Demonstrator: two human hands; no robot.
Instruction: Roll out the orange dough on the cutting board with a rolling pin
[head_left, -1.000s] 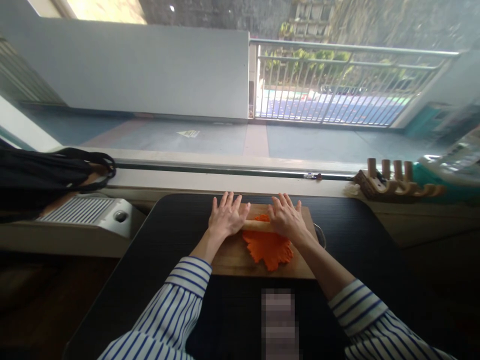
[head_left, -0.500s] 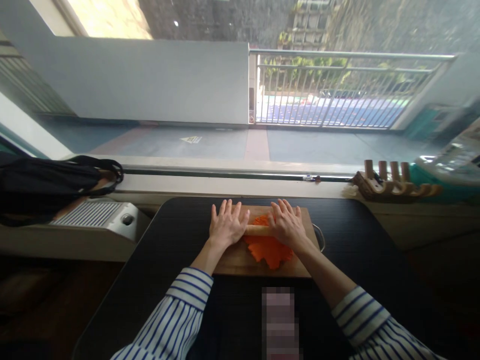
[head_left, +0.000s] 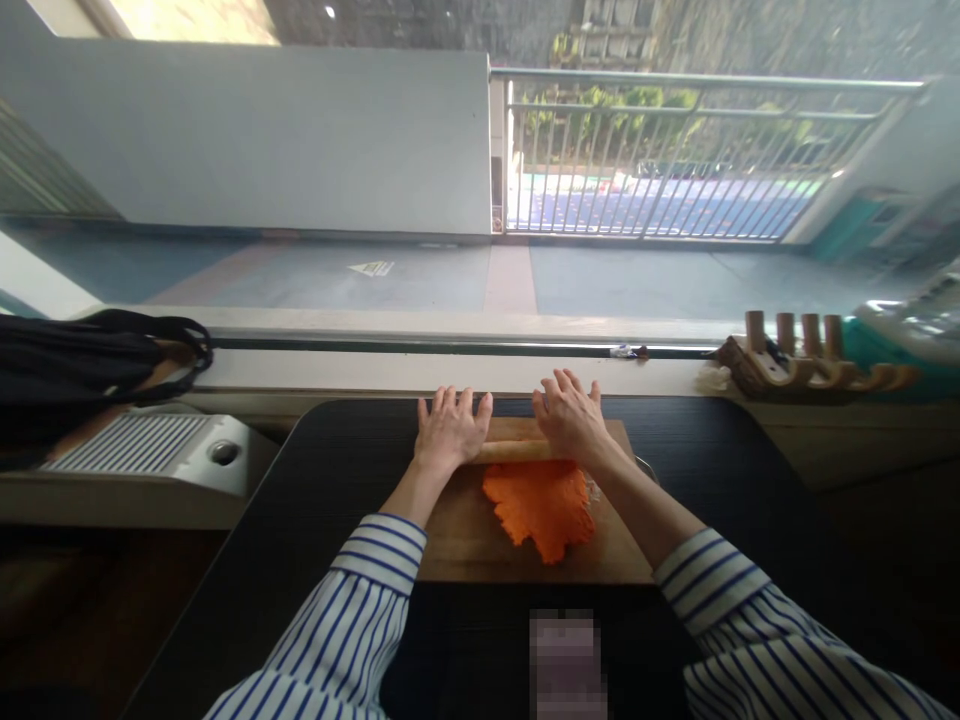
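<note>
A flattened sheet of orange dough (head_left: 541,505) lies on a wooden board (head_left: 465,535) set on a black table (head_left: 330,470). A wooden rolling pin (head_left: 511,451) lies across the far edge of the dough. My left hand (head_left: 450,430) presses flat on the pin's left end, fingers stretched out. Over the pin's right end my right hand (head_left: 571,422) lies the same way, fingers spread. Both arms wear blue-and-white striped sleeves.
A white grilled appliance (head_left: 142,455) stands left of the table, with a black bag (head_left: 82,365) above it. A wooden peg rack (head_left: 802,365) sits on the window sill (head_left: 337,370) at the right. A blurred patch (head_left: 566,665) lies near the table's front edge.
Both hands have pushed the rolling pin away from me, from the middle of the dough to its far edge. More of the orange sheet now shows.
</note>
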